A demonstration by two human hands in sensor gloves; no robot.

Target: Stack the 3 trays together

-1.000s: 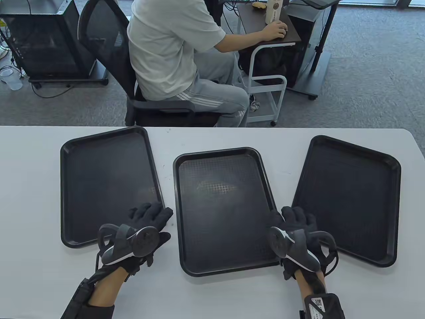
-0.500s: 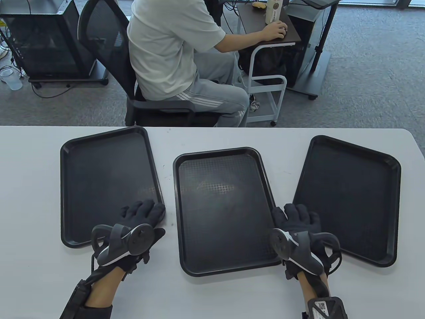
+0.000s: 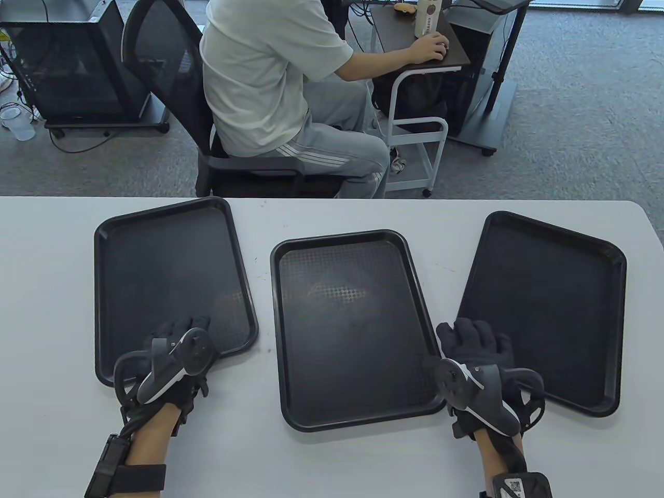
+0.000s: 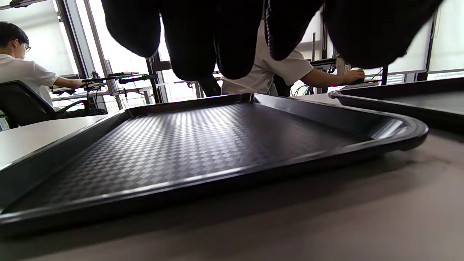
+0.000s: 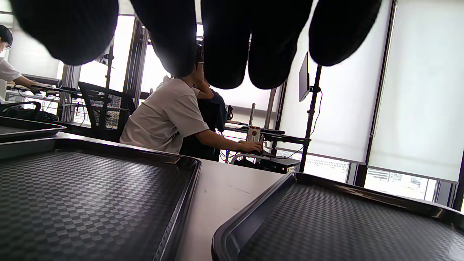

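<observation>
Two gloved hands sit nearest. The left hand [image 3: 176, 358] hovers over the left tray's [image 3: 166, 244] near edge; its fingers [image 4: 188, 40] hang loose above the surface, holding nothing. The right hand [image 3: 474, 363] hangs over the near corner of the right tray [image 3: 550, 290], its fingers [image 5: 224, 43] spread and grasping nothing. Between them lies the middle tray [image 3: 347, 311], apart from both. All three are black, checker-textured, flat on the white table [image 3: 46, 290]. Beyond, a seated person [image 3: 275, 78] works at a small desk [image 3: 415, 31].
</observation>
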